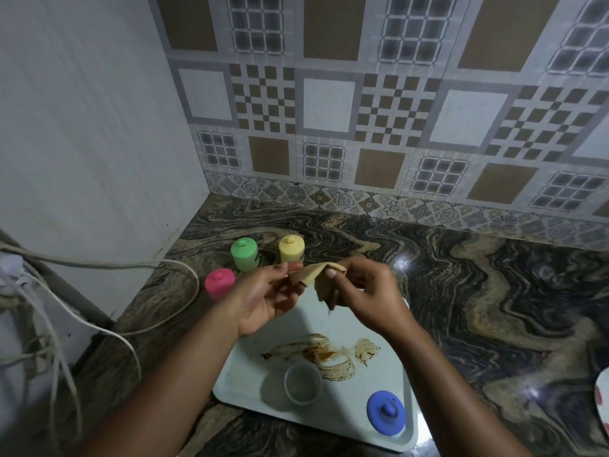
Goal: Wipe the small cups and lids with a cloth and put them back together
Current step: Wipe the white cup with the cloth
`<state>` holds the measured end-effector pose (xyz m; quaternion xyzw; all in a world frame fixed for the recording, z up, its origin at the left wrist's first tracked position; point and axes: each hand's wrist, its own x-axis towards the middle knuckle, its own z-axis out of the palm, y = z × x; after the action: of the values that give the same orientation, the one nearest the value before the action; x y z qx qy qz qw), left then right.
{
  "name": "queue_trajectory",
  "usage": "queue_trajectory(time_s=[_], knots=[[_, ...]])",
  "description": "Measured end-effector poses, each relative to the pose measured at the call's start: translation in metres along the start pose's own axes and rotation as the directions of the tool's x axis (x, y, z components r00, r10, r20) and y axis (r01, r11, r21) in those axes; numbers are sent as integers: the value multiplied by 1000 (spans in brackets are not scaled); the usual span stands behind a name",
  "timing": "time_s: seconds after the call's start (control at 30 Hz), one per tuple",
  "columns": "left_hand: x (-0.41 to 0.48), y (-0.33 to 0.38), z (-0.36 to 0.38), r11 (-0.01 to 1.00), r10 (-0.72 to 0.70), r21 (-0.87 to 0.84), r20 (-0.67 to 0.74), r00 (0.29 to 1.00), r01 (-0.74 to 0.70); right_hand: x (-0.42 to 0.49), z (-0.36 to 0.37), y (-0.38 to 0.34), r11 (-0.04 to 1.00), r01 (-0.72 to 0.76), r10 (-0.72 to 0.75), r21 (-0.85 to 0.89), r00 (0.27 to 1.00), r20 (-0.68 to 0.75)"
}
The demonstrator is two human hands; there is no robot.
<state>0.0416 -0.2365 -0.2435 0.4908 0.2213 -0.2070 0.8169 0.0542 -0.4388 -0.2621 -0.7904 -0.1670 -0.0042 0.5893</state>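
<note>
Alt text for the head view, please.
Left hand and right hand hold a tan cloth above a stained tray carrying an open clear cup and blue lid. Lidded green cup, yellow cup and pink cup stand behind.

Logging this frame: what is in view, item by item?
green cup: 1, lid on, counter, back left
yellow cup: 1, lid on, counter, right of green cup
pink cup: 1, lid on, counter, nearer than green cup
open cup: 1, clear, on tray
lid: 1, blue, on tray, near right corner
tray: 1, pale, on counter
stain: 1, brown, middle of tray
cloth: 1, tan, held above tray
cables: several, whitish, far left
counter: 1, dark swirled stone
left hand: 1, pinches cloth
right hand: 1, grips cloth
</note>
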Motion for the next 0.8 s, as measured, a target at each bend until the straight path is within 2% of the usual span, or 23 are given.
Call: queue_trajectory(time_s=[0.07,0.1,0.17,0.23,0.3,0.4,0.47,0.57,0.67,0.8], knots=[[0,-5,-4,954,100,284,8,995,-98,3,-3,0,999,-37,34,-38,996,-84],[-1,-7,-5,886,161,435,43,986,-164,4,-5,2,996,-45,37,-77,994,-104],[-1,-12,-6,674,285,665,166,944,-321,6,-7,6,993,-55,46,-102,995,-90],[0,-19,-3,496,370,746,280,886,-443,7,-7,8,992,-72,66,-100,996,-63],[6,-27,2,436,489,737,288,823,-517,6,-9,8,993,-80,78,-88,997,-27],[12,-31,6,518,616,663,149,774,-541,4,-11,12,989,-117,123,-90,990,69],[13,-30,7,572,599,633,112,793,-521,2,-14,14,984,-171,176,-44,974,142],[12,-32,7,571,583,653,105,806,-497,-3,-16,16,971,-240,236,-11,948,211],[13,-36,4,571,594,667,65,802,-478,-9,-14,16,949,-315,302,23,925,229],[8,-42,0,666,528,617,7,849,-419,-22,-12,18,917,-399,391,-8,895,214]])
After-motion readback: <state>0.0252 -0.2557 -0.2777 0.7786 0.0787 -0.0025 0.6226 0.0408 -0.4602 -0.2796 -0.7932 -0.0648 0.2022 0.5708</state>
